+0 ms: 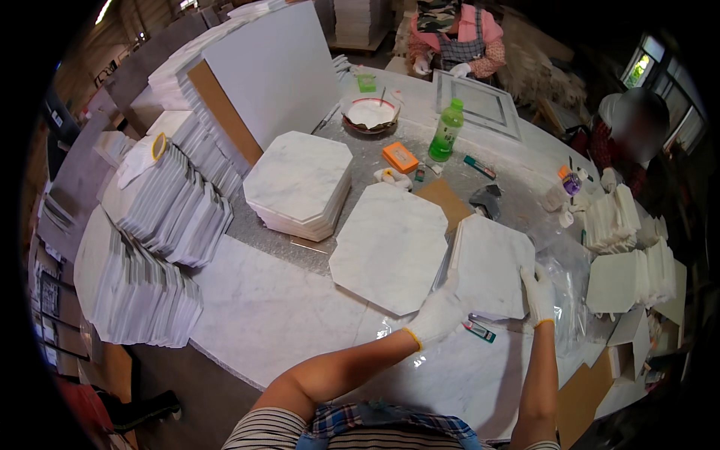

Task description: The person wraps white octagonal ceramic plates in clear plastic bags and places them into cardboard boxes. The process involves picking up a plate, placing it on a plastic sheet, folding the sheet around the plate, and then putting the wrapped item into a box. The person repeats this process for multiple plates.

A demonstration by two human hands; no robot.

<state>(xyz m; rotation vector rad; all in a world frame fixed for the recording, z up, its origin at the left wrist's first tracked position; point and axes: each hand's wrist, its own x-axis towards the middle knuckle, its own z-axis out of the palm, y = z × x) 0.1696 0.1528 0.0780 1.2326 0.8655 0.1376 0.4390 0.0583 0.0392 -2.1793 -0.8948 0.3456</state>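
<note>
Hands, two, both yours, in white gloves with yellow cuffs. Left hand (439, 315): one, at the lower left edge of the near slab (495, 266); its fingertips are hard to make out, so how far it is closed, and on what, you cannot tell. Right hand (538, 296): one, part-open, fingers reaching along that slab's right edge and touching it; whether they grip, you cannot tell.

Near slab: white, grey-veined, corners clipped, lying on the table (262, 289) in front of you, between your hands. Its left side shows thickness; any pieces beneath cannot be counted.

Wide slab (390, 247): one on top, just left of the near slab; its underside is hidden from you.

Slab pile (298, 169): one, farther left; layers too fine to count.

Bottle (446, 133): one, green. Orange box (400, 157): one. Bowl (371, 114): one, its contents white. Teal-handled tools: two, one (480, 166) beyond the slabs, one (480, 331) between your hands.

Co-workers: two across the table, one (469, 49) cut off by the upper edge, one (604, 150) blurred and dim.
</note>
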